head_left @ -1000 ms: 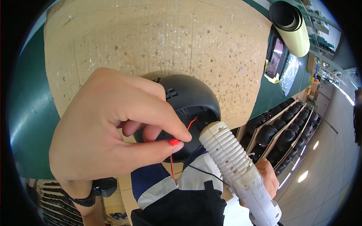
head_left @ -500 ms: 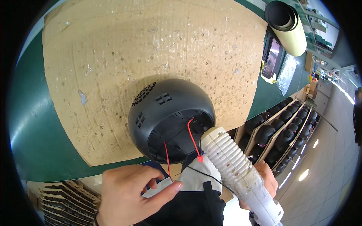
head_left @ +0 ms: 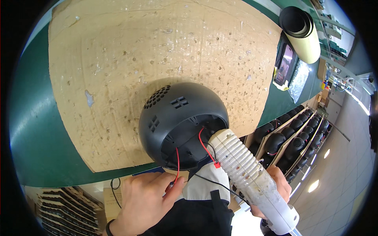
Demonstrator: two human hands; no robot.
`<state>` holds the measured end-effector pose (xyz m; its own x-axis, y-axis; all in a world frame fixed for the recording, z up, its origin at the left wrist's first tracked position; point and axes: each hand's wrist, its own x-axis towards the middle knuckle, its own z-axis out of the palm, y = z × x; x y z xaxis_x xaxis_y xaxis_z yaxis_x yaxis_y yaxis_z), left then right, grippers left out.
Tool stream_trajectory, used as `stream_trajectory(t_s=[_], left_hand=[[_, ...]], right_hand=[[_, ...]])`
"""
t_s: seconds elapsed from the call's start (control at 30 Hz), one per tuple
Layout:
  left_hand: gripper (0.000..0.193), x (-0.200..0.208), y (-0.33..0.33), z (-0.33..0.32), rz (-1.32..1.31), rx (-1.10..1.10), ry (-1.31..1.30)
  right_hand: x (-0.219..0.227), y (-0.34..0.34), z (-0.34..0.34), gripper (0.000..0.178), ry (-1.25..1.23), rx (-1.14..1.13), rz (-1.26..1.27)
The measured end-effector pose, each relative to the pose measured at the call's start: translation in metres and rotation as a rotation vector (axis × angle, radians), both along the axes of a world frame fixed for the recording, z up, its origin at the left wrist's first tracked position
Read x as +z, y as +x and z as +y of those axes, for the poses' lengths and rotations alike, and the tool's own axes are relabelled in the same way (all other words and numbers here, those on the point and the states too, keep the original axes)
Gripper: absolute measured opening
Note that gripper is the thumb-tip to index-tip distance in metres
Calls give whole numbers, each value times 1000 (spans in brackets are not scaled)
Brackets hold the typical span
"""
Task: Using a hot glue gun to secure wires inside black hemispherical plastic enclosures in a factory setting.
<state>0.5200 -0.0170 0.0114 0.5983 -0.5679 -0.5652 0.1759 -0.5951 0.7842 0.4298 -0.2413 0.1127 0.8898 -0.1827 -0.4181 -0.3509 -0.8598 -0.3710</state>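
A round black plastic housing (head_left: 179, 114), with a honeycomb of holes and square slots, rests on the cardboard with its wide opening towards me. My left hand (head_left: 147, 196) pinches the end of a red wire (head_left: 178, 161) that comes out of that opening; a small dark bit shows between thumb and finger. In my right hand (head_left: 277, 188) is a white hot-glue gun (head_left: 244, 173) with a ridged barrel. Its front end reaches the right rim of the opening, hiding the tip. Beside the barrel hangs a second red wire with a red connector (head_left: 217, 165).
A glue-marked cardboard sheet (head_left: 118, 86) covers much of the green table (head_left: 35, 129). At the far right are a roll of sheet material (head_left: 307, 43), a phone (head_left: 284, 67) and a clear plastic bag (head_left: 299, 80). Racks of black housings (head_left: 275, 143) stand to the right.
My left thumb and fingers have closed on the red wire's end. The glue gun's front end has shifted slightly left and up against the opening.
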Motion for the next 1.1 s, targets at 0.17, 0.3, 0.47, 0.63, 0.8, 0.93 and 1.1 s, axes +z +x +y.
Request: stream_trajectory(t_s=[0.17,0.3,0.47,0.63,0.8,0.93,1.1], left_hand=[[19,-2,0,0,-16,7,14],[20,-2,2,1,-46,-3,7],[17,1,8,4,-69,-37,-53],[15,13,28,21,-161,31,-107],[22,6,71,20,-223,58,-130],[24,-2,91,3,-146,16,-159],[28,-16,92,-1,-219,29,-291]], right_hand=[[2,3,2,24,-74,-42,22],[1,0,2,24,-89,-44,6],[3,2,5,26,-43,-45,-52],[12,-13,-2,28,8,9,40],[-7,-15,-14,14,434,-1,80],[-2,-4,7,23,389,-6,11],[-7,-16,19,25,284,19,-55]])
